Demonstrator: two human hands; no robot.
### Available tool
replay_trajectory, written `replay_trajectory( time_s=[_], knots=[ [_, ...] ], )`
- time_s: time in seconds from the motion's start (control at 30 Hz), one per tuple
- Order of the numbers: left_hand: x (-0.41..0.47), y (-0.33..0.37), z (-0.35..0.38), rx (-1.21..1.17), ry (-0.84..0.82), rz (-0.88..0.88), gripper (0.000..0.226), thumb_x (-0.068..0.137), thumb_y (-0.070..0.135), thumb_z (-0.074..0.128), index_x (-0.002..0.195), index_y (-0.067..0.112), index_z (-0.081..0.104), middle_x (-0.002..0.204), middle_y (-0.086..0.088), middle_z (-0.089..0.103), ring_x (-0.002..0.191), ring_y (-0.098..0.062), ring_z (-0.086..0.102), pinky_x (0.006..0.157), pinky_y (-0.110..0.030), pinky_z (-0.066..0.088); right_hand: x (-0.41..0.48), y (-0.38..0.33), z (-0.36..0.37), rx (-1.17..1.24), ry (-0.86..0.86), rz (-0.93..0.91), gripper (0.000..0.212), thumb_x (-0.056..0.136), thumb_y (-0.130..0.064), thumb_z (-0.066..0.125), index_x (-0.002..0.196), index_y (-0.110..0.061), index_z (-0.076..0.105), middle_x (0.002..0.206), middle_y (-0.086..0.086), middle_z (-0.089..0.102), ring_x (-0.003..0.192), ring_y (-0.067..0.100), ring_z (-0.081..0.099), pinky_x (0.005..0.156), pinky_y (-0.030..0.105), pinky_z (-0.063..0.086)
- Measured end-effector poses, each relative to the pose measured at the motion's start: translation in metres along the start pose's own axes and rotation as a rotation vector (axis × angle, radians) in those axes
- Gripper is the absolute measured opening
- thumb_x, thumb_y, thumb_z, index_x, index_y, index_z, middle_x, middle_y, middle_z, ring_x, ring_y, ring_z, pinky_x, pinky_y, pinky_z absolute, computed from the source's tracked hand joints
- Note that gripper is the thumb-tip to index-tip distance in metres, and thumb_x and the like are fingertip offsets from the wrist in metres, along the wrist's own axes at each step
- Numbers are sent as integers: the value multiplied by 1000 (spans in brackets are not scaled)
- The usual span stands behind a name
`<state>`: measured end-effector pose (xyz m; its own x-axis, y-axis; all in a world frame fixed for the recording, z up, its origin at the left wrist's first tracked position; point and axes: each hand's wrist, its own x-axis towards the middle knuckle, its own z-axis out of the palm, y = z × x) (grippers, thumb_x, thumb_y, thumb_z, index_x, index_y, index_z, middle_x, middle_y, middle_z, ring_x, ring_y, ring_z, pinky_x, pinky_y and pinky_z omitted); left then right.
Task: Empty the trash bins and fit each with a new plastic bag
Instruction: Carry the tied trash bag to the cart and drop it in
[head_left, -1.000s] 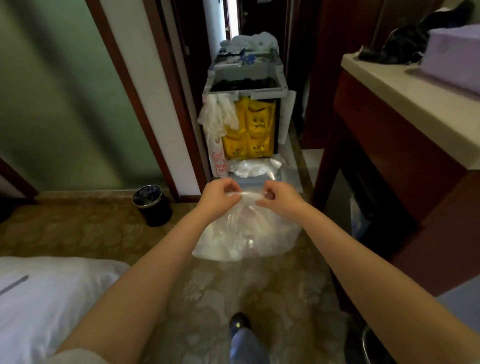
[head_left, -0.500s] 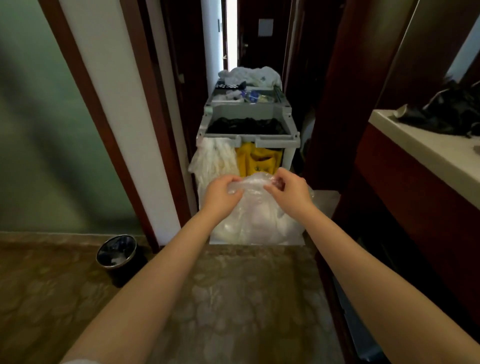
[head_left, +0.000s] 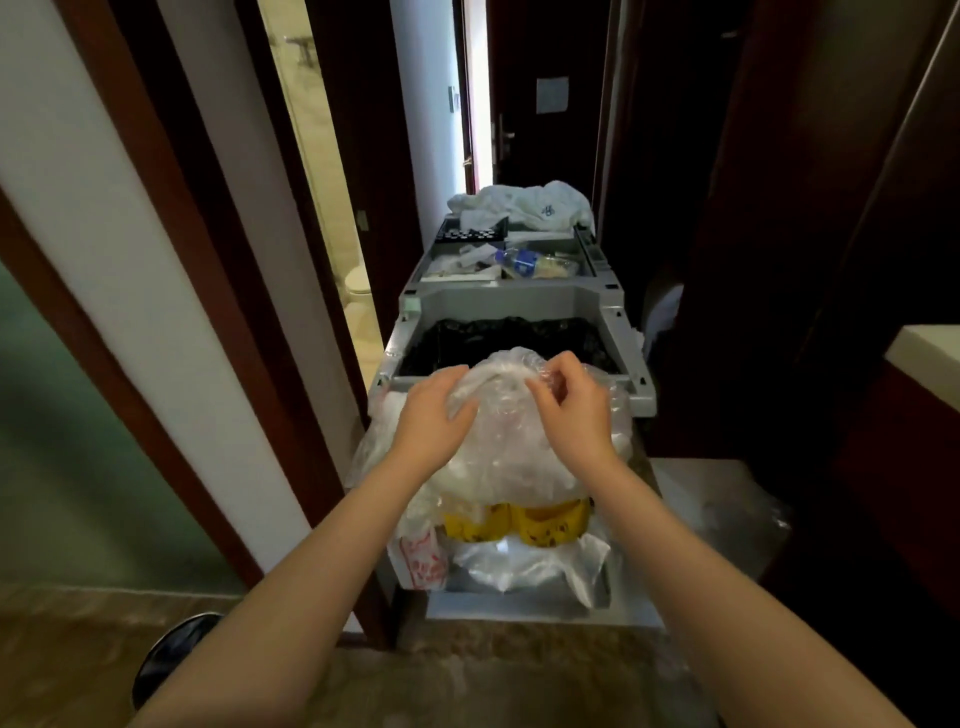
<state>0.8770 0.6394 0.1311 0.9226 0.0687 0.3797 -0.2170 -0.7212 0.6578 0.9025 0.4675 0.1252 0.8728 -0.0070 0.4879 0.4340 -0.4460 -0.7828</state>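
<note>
I have both hands up in front of me at the near end of the grey cart (head_left: 641, 397), with the clear bag (head_left: 511, 452) caught between them. My left hand (head_left: 434, 423) lies over the bag's left shoulder, fingers curled onto the film and thumb pressing in from the front, so it grips the plastic. My right hand (head_left: 571, 415) sits on the bag's upper right, fingers bent and pinching the crumpled film near the top. The bag is bulging with pale, rumpled contents I cannot make out. Its crown rises just above the cart's near rim, in front of the black liner (head_left: 511, 335) that lines the cart's large opening, and its body hangs below my wrists against the cart's front. Under the bag a yellow pouch (head_left: 545, 519) shows, with a white bag printed in red (head_left: 423, 564) to its left and more loose clear plastic (head_left: 524, 566) heaped on the cart's bottom shelf. Farther along the cart's top, a tray holds a water bottle (head_left: 519, 260) among small items, and white linen (head_left: 524, 205) is piled at the far end. The small black trash bin (head_left: 171, 654) stands on the carpet at the lower left, beside my left forearm and well apart from the bag.
</note>
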Motion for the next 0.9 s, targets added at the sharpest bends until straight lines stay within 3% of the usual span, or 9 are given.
replay_trajectory(
  time_s=[0.17,0.33,0.5,0.67,0.8,0.9],
  knots=[
    [95,-24,27,-27,29,7,47,94,19,54,140,12,45,141,-5,49,130,-20,43,111,-40,35,84,25,26,13,3,23,17,96,-25,58,85,-15,49,67,-8,47,59,6,43,55,22,37],
    [177,-57,54,-53,22,5,47,95,20,53,140,12,43,143,-7,45,133,-22,40,113,-39,32,156,59,59,-56,-13,29,16,97,-24,56,86,-18,47,71,-9,48,63,6,45,57,23,38],
    [264,-116,69,-30,-66,29,54,84,42,47,129,11,53,128,-12,56,120,-30,51,101,-51,41,231,88,106,-119,-33,73,15,98,-25,55,88,-15,48,73,-5,50,64,10,47,63,32,45],
    [332,-171,76,-17,-83,6,48,91,11,56,137,5,46,138,-14,48,129,-32,42,110,-43,32,291,123,159,-155,-106,89,17,97,-26,56,91,-12,49,75,-2,53,68,14,52,64,32,44],
    [355,-215,95,-18,-160,-130,52,90,10,52,141,13,43,141,-10,48,132,-28,41,111,-43,34,309,156,197,-163,-181,176,17,97,-23,55,89,-11,46,72,-5,48,63,7,43,57,20,34],
    [360,-247,112,21,-245,-188,53,90,13,52,142,17,41,141,-9,48,131,-28,42,108,-46,37,316,183,223,-150,-262,251,17,98,-20,54,88,-9,46,70,-3,47,61,7,42,52,22,30]
  ],
)
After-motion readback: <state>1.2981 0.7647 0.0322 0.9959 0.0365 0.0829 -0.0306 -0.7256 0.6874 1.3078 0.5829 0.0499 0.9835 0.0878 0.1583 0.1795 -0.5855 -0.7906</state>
